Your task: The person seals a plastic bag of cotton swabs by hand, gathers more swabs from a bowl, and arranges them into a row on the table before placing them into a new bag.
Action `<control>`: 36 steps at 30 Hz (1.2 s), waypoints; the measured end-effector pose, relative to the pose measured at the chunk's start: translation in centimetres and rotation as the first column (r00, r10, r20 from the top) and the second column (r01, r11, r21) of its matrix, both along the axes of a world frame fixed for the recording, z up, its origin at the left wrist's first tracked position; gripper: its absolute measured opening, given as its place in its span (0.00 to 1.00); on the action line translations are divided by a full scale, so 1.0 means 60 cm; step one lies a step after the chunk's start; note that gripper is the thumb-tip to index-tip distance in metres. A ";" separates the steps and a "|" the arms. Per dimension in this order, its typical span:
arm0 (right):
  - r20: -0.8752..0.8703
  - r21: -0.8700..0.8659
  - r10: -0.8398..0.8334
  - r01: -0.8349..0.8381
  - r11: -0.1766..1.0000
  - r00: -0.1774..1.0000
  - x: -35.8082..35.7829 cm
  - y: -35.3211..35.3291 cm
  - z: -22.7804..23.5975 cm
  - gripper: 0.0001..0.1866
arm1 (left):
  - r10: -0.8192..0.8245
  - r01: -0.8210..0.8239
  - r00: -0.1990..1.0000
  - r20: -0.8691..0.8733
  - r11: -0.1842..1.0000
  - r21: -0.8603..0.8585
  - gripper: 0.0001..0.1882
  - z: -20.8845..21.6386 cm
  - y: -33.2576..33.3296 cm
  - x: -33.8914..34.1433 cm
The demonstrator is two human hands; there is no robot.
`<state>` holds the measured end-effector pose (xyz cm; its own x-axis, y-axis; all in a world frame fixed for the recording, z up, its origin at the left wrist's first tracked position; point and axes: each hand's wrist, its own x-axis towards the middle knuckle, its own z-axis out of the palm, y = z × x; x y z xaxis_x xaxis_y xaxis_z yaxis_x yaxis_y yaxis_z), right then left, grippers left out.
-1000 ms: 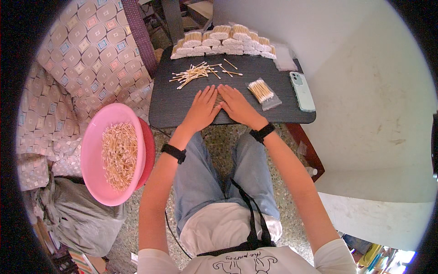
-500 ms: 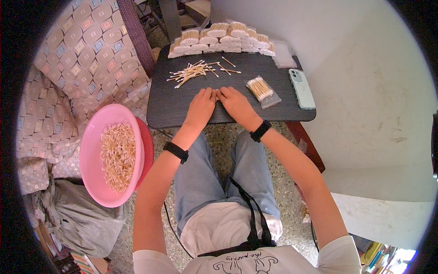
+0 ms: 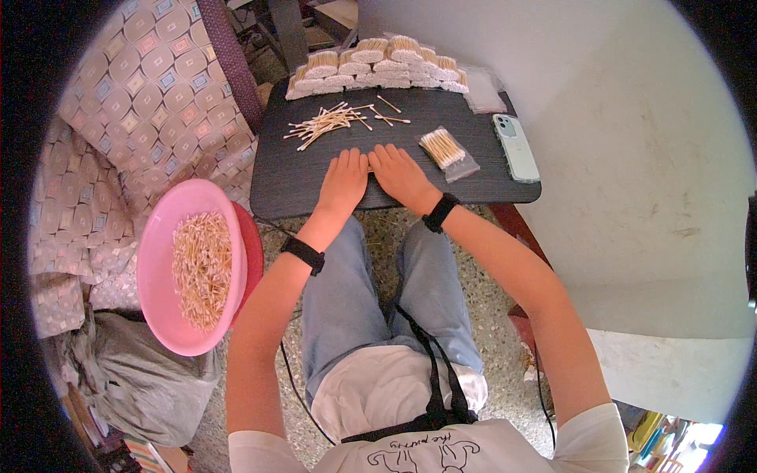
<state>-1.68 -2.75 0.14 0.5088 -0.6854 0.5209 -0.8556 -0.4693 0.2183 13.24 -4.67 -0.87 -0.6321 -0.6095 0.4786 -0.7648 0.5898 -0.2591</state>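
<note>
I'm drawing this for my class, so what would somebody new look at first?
Probably the wide pink plastic basin at the left, heaped with loose, thin-stemmed, white-tipped cotton swabs. Next might be the stack of clear plastic bags full of cotton swabs, piled like a little wall along the far edge of the black, wood-grained table. The pale mint, rectangular phone on the table's right side might catch the eye too.

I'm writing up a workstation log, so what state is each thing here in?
Left hand: palm down, grip hidden
Right hand: palm down, grip hidden
Item between the hands: mostly covered
Loose swabs: scattered on the table
Small swab bag: lying flat, seal unclear
Swab bundles: bagged, stacked in tiers
Pink basin: holding many swabs
Phone: back up, screen hidden
</note>
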 end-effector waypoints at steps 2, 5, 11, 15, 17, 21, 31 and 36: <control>0.044 0.061 0.023 -0.026 0.998 0.999 -0.001 -0.004 -0.001 0.08 | 0.009 -0.009 1.000 0.004 0.999 -0.036 0.04 -0.002 -0.004 0.002; 0.049 0.140 0.044 -0.050 0.989 0.998 -0.009 -0.009 -0.004 0.09 | -0.032 0.031 0.999 0.031 0.999 0.026 0.05 0.000 -0.010 0.006; 0.119 0.139 0.083 -0.099 0.985 0.989 -0.011 -0.009 -0.004 0.10 | -0.023 0.029 0.998 -0.053 0.994 0.105 0.07 -0.003 -0.011 0.006; 0.099 0.188 0.066 -0.084 0.979 0.993 -0.010 -0.004 0.002 0.10 | -0.023 0.035 0.997 -0.077 0.988 0.149 0.08 -0.003 -0.008 0.009; 0.122 0.170 0.078 -0.098 0.980 0.989 -0.007 -0.003 0.002 0.09 | -0.027 0.040 0.996 -0.088 0.987 0.153 0.08 -0.003 -0.006 0.011; 0.143 0.195 0.047 -0.075 0.978 0.989 -0.004 -0.003 0.001 0.09 | -0.053 0.069 0.989 -0.139 0.992 0.110 0.08 -0.003 -0.005 0.013; 0.102 0.082 0.055 -0.064 0.995 0.993 -0.001 -0.007 -0.002 0.07 | -0.046 0.082 0.988 -0.149 0.966 0.245 0.08 -0.001 -0.009 0.017; 0.121 0.059 0.039 -0.046 0.997 0.992 0.009 0.001 -0.005 0.05 | -0.041 0.093 0.979 -0.200 0.962 0.255 0.06 -0.002 0.001 0.025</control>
